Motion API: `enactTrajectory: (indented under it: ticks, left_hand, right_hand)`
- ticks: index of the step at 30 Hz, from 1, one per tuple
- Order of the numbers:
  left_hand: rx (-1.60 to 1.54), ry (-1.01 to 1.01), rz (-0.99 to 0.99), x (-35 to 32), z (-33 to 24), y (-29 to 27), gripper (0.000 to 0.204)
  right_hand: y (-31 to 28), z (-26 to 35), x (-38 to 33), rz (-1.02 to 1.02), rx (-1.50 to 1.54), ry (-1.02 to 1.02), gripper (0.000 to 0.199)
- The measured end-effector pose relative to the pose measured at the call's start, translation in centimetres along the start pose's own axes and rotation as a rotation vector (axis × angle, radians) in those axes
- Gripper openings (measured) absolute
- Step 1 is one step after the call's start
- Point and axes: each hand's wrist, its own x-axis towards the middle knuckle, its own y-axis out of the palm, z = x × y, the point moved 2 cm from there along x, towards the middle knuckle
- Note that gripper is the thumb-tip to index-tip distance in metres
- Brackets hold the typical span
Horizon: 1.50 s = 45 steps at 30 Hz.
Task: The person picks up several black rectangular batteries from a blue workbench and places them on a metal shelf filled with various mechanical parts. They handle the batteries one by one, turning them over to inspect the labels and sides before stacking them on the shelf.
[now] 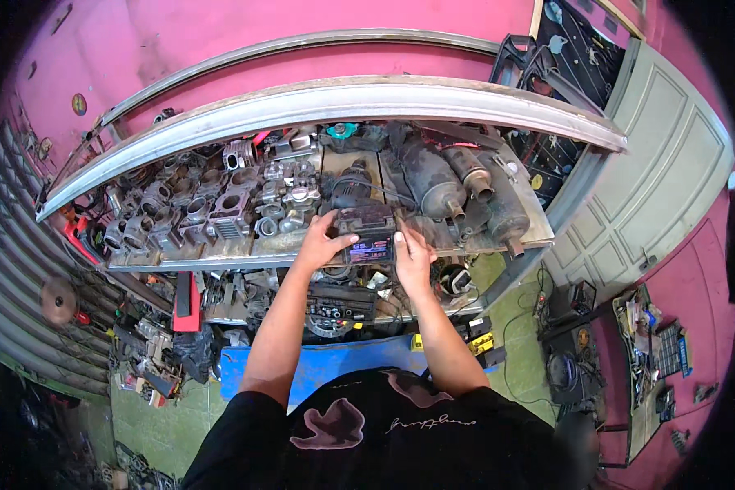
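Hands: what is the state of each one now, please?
Left hand: holding the battery by its left side.
Right hand: holding the same battery's right side.

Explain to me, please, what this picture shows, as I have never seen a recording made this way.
There is no robot here: a person is working with two bare hands. The single picture comes from a wide fisheye camera worn on the head, looking down, so straight edges bend and the person's black shirt fills the bottom.

The left hand and right hand hold a black box with a purple label between them; it looks like a battery. Whether it also rests on the shelf is hard to tell.

On that shelf, hollow metal engine parts crowd the left side, and dark, rounded canisters, probably mufflers, lie on the right.
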Motion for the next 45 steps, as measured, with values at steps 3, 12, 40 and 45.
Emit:
enactTrajectory:
  ticks: [3,12,40,45]
  left_hand:
    - [0.074,0.073,0.059,-0.2,-0.8,-0.5,0.088]
    - [0.319,0.156,0.246,-0.5,-4.5,-3.0,0.095]
    - [0.645,0.348,-0.188,-3.6,-8.5,-0.1,0.122]
    - [0.583,0.257,-0.146,-3.2,-8.3,-0.2,0.114]
  right_hand:
    - [-1.9,1.6,0.3,0.162,-0.186,-0.047,0.064]
    - [-1.7,0.1,-0.4,0.275,-0.244,-0.132,0.102]
    - [0.4,9.9,0.8,0.021,-0.457,-0.49,0.043]
    - [0.7,8.2,-1.1,0.198,-0.433,-0.665,0.042]
